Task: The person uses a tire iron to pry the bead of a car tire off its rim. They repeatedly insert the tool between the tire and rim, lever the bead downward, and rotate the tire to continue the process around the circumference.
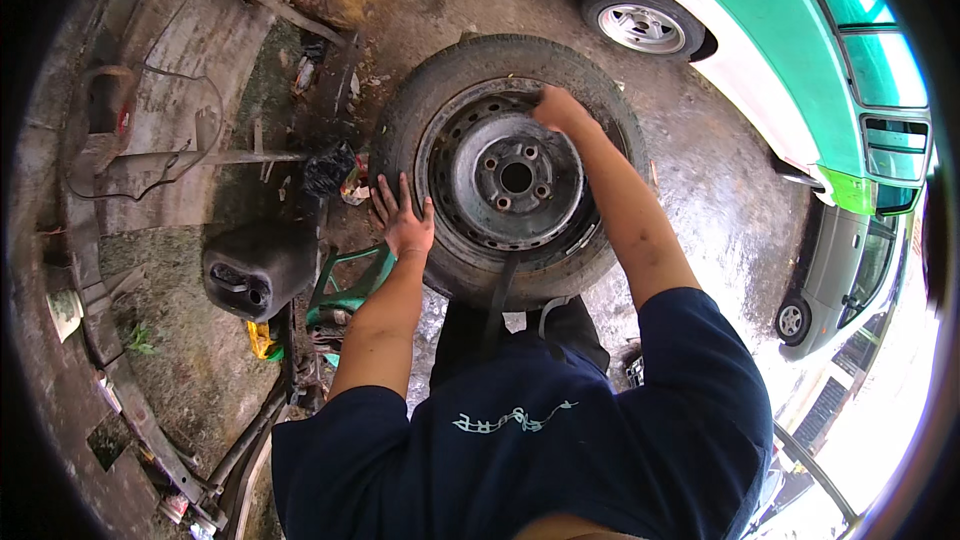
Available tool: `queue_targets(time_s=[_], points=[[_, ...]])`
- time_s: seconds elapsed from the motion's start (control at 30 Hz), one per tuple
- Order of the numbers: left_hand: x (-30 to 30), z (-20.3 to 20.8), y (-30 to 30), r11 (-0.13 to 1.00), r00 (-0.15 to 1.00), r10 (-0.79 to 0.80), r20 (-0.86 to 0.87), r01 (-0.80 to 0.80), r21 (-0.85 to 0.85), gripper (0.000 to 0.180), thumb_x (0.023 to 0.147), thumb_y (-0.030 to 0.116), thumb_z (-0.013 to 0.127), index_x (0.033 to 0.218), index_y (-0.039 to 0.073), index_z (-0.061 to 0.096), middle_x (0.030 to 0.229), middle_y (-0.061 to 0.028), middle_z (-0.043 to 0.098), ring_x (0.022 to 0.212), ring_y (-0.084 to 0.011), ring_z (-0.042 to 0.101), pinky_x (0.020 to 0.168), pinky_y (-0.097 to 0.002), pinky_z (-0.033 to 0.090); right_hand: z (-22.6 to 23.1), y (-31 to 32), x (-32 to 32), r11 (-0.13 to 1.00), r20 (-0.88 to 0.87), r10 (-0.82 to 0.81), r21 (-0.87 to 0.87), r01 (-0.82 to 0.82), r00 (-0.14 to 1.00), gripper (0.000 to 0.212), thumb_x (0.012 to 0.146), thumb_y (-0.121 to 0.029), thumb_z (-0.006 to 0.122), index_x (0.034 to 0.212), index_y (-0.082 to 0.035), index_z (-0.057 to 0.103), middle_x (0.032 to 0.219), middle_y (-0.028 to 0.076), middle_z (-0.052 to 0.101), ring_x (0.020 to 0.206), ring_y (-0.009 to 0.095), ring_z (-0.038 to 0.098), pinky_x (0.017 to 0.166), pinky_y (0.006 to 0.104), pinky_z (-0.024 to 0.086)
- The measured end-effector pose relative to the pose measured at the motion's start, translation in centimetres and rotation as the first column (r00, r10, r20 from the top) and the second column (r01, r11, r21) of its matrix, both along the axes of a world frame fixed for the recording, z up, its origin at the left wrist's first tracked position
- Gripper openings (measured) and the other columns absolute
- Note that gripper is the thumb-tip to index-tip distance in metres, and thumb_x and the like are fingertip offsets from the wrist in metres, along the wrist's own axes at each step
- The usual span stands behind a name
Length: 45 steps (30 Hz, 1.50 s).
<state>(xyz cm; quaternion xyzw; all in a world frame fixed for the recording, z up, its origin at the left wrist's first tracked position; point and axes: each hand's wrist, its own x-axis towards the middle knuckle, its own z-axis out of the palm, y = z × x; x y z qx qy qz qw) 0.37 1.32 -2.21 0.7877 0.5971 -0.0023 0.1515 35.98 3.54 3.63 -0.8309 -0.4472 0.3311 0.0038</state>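
A car wheel, its dark tyre point(610, 140) still around a worn steel rim point(470, 165), lies face up in front of my legs. My left hand point(403, 220) rests with fingers spread on the left sidewall. At the rim's upper right edge, my right hand point(563, 112) is closed; its fingers curl down out of sight, so what they grip cannot be made out. A dark flat bar point(502, 290) reaches from the rim's near edge across the tyre toward my lap.
A green plastic stool point(350, 285) and a black plastic tank point(258, 268) stand left of the wheel. Beyond it, at the right, are a green and pink vehicle point(745, 35) and a grey car point(835, 270). Scrap metal point(140, 420) lines the left side.
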Motion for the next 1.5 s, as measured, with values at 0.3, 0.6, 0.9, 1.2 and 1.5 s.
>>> queue_targets(time_s=[0.3,0.6,0.9,1.2,1.5], points=[[-0.1,0.2,-0.1,1.000,1.000,0.003,0.006,-0.003,0.027,0.065,0.091,0.049,0.047,0.149,0.029,0.027,0.158,-0.0067,0.011,0.143,-0.0345,0.015,0.115,-0.0503,0.015,0.1,-3.7,6.4,1.000,-0.108,-0.003,0.013,0.004,0.994,0.044,0.074,-0.026,0.068,0.110,-0.002,0.066,0.106,0.026,0.064,0.105,0.038,0.061,0.090,0.0425,0.048],[0.1,0.4,0.0,0.999,1.000,0.022,-0.018,-0.022,-0.026,0.066,0.090,0.052,0.045,0.149,0.031,0.024,0.159,-0.0048,0.007,0.144,-0.0318,0.011,0.114,-0.0527,0.013,-2.3,-1.4,1.1,0.999,0.007,-0.034,-0.007,0.034,0.999,0.045,0.079,-0.037,0.068,0.109,-0.003,0.066,0.109,0.024,0.064,0.105,0.037,0.061,0.088,0.0437,0.049],[0.0,0.2,0.2,0.998,0.999,0.026,-0.042,-0.028,-0.058,0.067,0.091,0.054,0.040,0.151,0.032,0.020,0.159,-0.0040,0.005,0.145,-0.0310,0.009,0.115,-0.0519,0.012,2.3,-7.5,3.5,0.989,0.057,-0.148,0.028,0.147,0.987,0.044,0.082,-0.039,0.066,0.108,-0.004,0.067,0.106,0.024,0.065,0.105,0.039,0.061,0.090,0.0446,0.048],[0.0,0.1,0.0,1.000,0.998,0.009,-0.066,-0.011,-0.024,0.067,0.091,0.054,0.042,0.151,0.032,0.020,0.159,-0.0034,0.004,0.145,-0.0303,0.008,0.115,-0.0520,0.011,-0.7,-2.0,-0.8,0.987,0.036,-0.158,0.022,0.157,0.987,0.044,0.081,-0.035,0.065,0.105,0.001,0.066,0.106,0.026,0.065,0.106,0.038,0.061,0.091,0.0446,0.048],[-0.1,0.2,0.1,0.999,1.000,0.024,-0.017,-0.025,-0.043,0.066,0.091,0.053,0.042,0.150,0.031,0.023,0.159,-0.0048,0.005,0.145,-0.0312,0.010,0.115,-0.0535,0.011,1.7,-6.0,2.5,0.982,0.090,-0.180,-0.037,0.184,0.980,0.047,0.082,-0.037,0.063,0.107,0.002,0.065,0.107,0.027,0.064,0.104,0.039,0.062,0.090,0.0443,0.049]])
